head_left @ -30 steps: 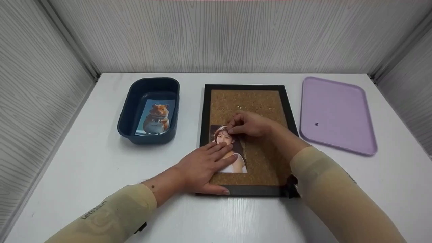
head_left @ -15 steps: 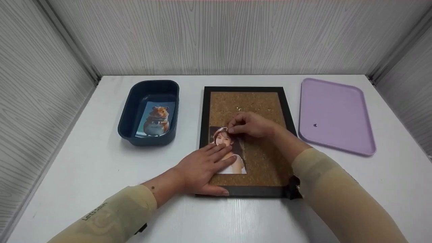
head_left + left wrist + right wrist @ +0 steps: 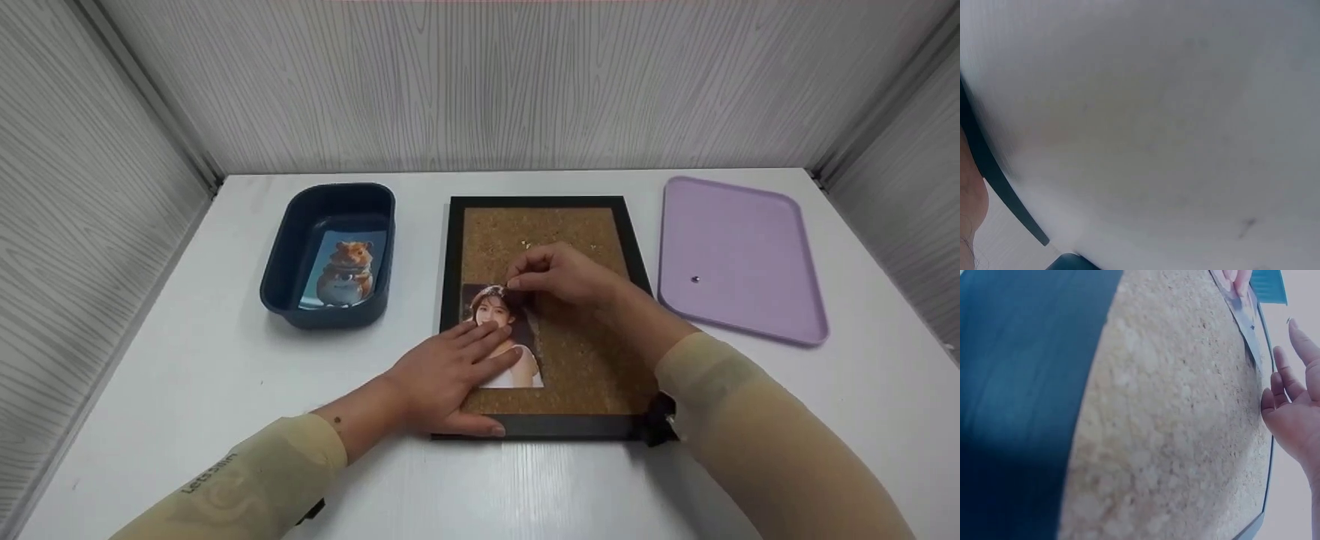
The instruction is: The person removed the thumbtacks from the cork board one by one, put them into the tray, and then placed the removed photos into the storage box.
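Observation:
A portrait photo (image 3: 525, 360) lies on the left part of a black-framed corkboard (image 3: 585, 352). My left hand (image 3: 446, 371) rests flat across the photo's lower part, fingers spread and thumb over the frame's near edge. My right hand (image 3: 562, 274) is bent over the photo's top edge, thumb and index finger pinched together there. The right wrist view shows this right hand (image 3: 1297, 394) beside the board, with a tiny pushpin-like point (image 3: 1288, 320) at a fingertip; the rest of it is hidden by the fingers.
A dark blue bin (image 3: 274, 277) at the left holds a hamster picture (image 3: 345, 274). On the right lies a purple tray (image 3: 742, 247) with one small metallic pin (image 3: 695, 279). Shiny specks (image 3: 526, 244) show on the upper cork. White panels stand behind and beside the table.
The head view shifts slightly. My right hand's knuckles rise a little while its fingertips stay at the photo's top edge. The left hand keeps its place on the photo.

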Available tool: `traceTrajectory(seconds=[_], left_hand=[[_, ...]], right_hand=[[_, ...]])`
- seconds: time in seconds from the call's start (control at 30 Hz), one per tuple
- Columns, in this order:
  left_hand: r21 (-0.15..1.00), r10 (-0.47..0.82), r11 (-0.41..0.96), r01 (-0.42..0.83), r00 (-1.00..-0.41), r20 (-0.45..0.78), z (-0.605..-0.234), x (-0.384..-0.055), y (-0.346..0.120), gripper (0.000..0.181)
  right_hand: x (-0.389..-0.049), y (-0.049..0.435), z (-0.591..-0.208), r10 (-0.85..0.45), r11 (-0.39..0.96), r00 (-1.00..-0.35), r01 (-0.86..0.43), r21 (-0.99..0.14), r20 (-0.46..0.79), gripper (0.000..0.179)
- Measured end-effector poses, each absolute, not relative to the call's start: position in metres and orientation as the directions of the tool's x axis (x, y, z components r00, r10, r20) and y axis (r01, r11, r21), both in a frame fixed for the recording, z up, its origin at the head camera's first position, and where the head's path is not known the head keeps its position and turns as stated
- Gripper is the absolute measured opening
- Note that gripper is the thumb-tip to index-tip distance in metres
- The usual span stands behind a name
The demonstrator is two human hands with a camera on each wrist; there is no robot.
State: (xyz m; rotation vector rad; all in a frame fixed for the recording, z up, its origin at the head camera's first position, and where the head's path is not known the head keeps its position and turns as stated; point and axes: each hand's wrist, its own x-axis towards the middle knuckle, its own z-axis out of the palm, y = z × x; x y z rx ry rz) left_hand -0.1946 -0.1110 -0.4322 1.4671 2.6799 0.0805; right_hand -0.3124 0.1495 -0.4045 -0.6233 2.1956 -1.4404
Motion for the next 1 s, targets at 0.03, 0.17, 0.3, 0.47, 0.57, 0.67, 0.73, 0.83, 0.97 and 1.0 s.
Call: traceTrajectory(seconds=[0.03,0.17,0.3,0.47,0.57,0.67,0.73,0.83,0.97,1.0], left_hand=[[0.090,0.842,0.539,0.837,-0.537,-0.049,-0.432,-0.195,-0.111,0.102],[0.090,0.844,0.536,0.840,-0.534,-0.044,-0.433,-0.194,-0.112,0.100],[0.088,0.843,0.538,0.838,-0.536,-0.047,-0.432,-0.194,-0.111,0.100],[0.097,0.841,0.542,0.835,-0.540,-0.048,-0.431,-0.194,-0.111,0.100],[0.091,0.845,0.535,0.840,-0.534,-0.037,-0.432,-0.195,-0.111,0.101],[0.076,0.849,0.527,0.846,-0.527,-0.019,-0.433,-0.195,-0.112,0.101],[0.070,0.850,0.525,0.848,-0.526,-0.010,-0.434,-0.195,-0.112,0.101],[0.069,0.850,0.526,0.847,-0.527,-0.005,-0.435,-0.195,-0.112,0.101],[0.069,0.850,0.525,0.848,-0.526,-0.009,-0.435,-0.195,-0.112,0.101],[0.068,0.851,0.525,0.849,-0.525,-0.010,-0.435,-0.195,-0.112,0.101]], right_hand=[[-0.312,0.150,-0.403,-0.585,0.358,-0.803,-0.131,-0.924,-0.113,0.018],[-0.310,0.156,-0.398,-0.578,0.395,-0.811,-0.178,-0.901,-0.093,0.017],[-0.309,0.164,-0.392,-0.568,0.425,-0.820,-0.224,-0.877,-0.066,0.016],[-0.310,0.175,-0.385,-0.552,0.437,-0.833,-0.252,-0.863,-0.035,0.020],[-0.310,0.184,-0.380,-0.538,0.441,-0.843,-0.255,-0.861,-0.026,0.018],[-0.311,0.194,-0.377,-0.529,0.433,-0.849,-0.252,-0.866,-0.018,0.017],[-0.312,0.200,-0.375,-0.516,0.430,-0.856,-0.247,-0.869,-0.012,0.017],[-0.313,0.211,-0.373,-0.505,0.426,-0.863,-0.245,-0.871,-0.004,0.019],[-0.312,0.226,-0.370,-0.487,0.434,-0.873,-0.225,-0.873,-0.017,0.021],[-0.312,0.230,-0.369,-0.484,0.433,-0.875,-0.219,-0.875,-0.021,0.022]])
